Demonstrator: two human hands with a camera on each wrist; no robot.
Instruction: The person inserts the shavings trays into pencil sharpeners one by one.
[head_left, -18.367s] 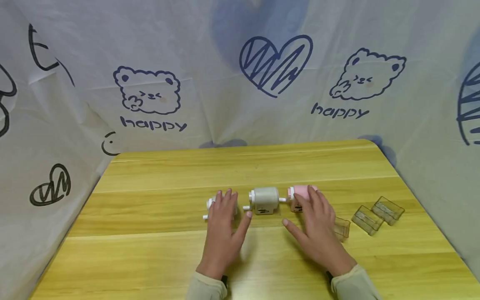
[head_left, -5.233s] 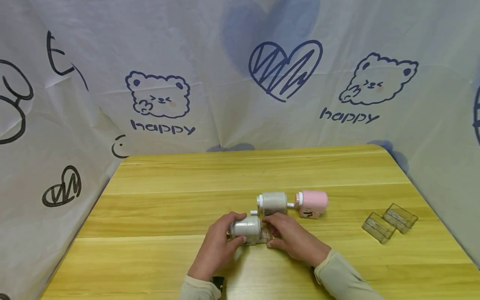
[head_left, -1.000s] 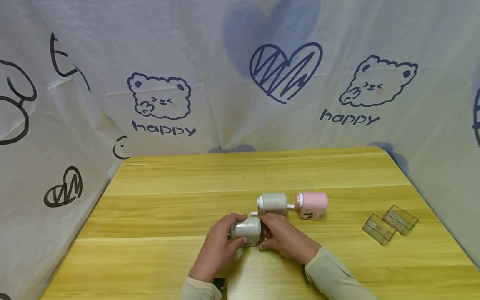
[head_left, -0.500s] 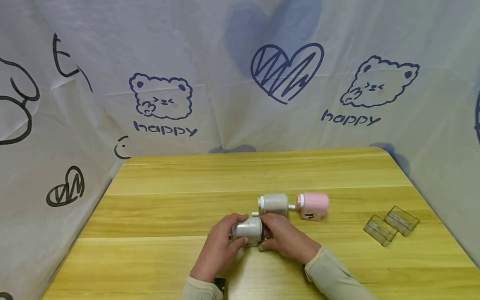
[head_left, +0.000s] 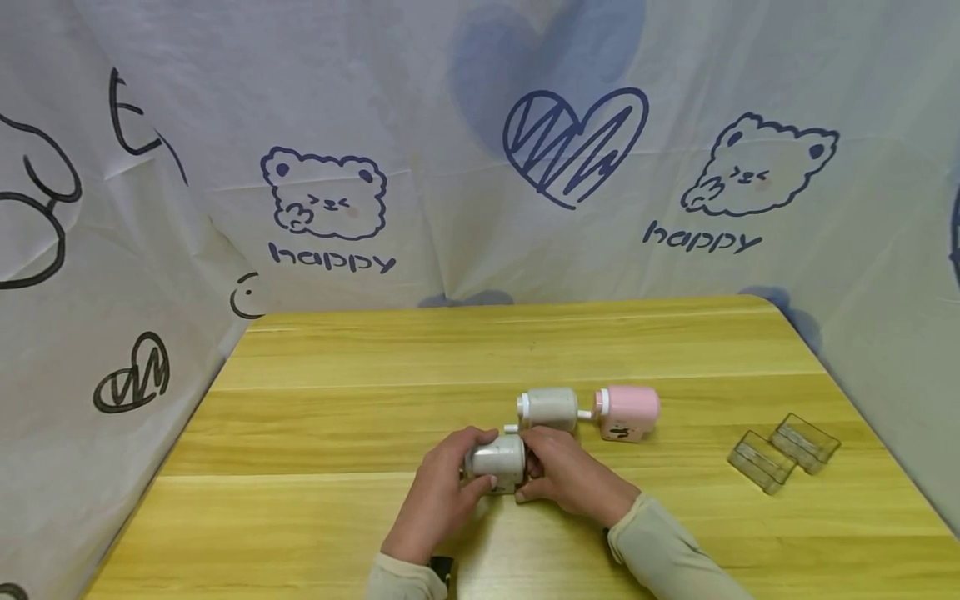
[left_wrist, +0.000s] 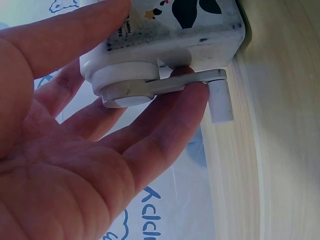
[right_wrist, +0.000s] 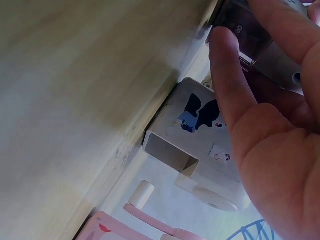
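Near the middle front of the table, my left hand [head_left: 438, 492] grips a white crank pencil sharpener [head_left: 498, 456], thumb in front and fingers behind. Its crank [left_wrist: 180, 82] points down toward the table in the left wrist view, with fingers touching the crank arm. My right hand [head_left: 577, 475] is at the sharpener's right end, thumb and fingers curled at the dark transparent shavings drawer [right_wrist: 245, 30], which sits in the sharpener's end. Just behind stands a grey sharpener [head_left: 551, 408], its drawer slot open in the right wrist view.
A pink sharpener [head_left: 630, 410] stands right of the grey one, its crank reaching toward it. Two transparent drawers, one nearer [head_left: 761, 461] and one farther [head_left: 806, 442], lie touching on the right of the wooden table [head_left: 337, 517]. Printed cloth [head_left: 442, 208] hangs behind.
Since the first frame, the white sharpener came forward in my left hand and the third drawer was taken up. It stuck out partly 5.2 s ago and has since slid in; the last second is nearly still.
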